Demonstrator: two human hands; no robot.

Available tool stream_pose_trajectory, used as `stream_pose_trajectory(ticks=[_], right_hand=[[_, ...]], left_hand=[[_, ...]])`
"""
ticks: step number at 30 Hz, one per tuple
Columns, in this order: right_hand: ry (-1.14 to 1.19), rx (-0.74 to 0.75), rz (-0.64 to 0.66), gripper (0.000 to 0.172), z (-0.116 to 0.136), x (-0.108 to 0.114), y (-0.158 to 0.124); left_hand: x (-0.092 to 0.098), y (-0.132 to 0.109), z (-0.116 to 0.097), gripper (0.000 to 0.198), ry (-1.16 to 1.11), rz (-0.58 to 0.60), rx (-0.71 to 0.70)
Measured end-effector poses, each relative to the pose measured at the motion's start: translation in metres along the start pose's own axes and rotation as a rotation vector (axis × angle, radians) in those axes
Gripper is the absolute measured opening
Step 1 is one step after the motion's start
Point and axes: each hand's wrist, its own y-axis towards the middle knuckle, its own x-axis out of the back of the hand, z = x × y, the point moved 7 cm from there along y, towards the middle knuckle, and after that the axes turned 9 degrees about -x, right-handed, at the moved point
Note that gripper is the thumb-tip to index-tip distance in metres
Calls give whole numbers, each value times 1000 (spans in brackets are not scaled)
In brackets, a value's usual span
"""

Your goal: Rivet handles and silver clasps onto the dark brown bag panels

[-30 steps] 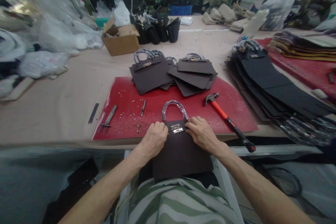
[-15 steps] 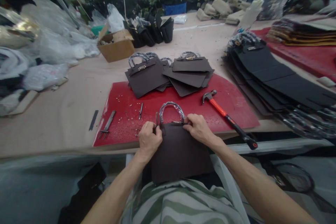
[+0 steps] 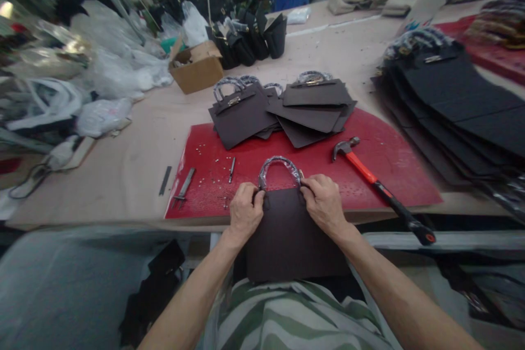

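Note:
A dark brown handbag panel (image 3: 293, 235) hangs over the table's front edge against my lap. Its arched handle (image 3: 280, 159), wrapped in clear plastic, lies over the red mat (image 3: 205, 147). At the panel's top left corner, by the foot of the handle, my left hand (image 3: 246, 208) pinches the edge. My right hand (image 3: 324, 202) pinches the top right corner beside the other handle foot. What exactly lies under the fingertips is hidden. A claw hammer (image 3: 365, 172) with an orange and black grip rests to the right of my right hand.
Left on the mat lie a pronged punch (image 3: 185, 186), a thin metal rod (image 3: 232, 169) and small scattered bits. Brown handbag panels (image 3: 241, 115) are piled behind, black panels (image 3: 459, 98) on the right. A cardboard box (image 3: 197, 68) stands farther back. The hammer's grip overhangs the table edge.
The view has shifted, so the table appears farther right. Both hands still grip the panel's top corners. The metal strips that showed near each hand are now mostly out of sight.

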Motion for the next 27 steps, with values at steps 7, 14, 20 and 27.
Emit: stream_pose_trajectory(ticks=[7,14,20,27], right_hand=[[-36,152,-123,21,-4,-1,-5],[-104,195,-164,21,1,0,-3],[-86,223,-189,25,0,-2,-1],[-94,188,-193,24,1,-6,2]], left_hand=[[11,7,2,10,-91,25,67],[35,46,73,16,226,80,392],[53,94,122,29,386,210,482],[142,66,217,35,565,306,734]])
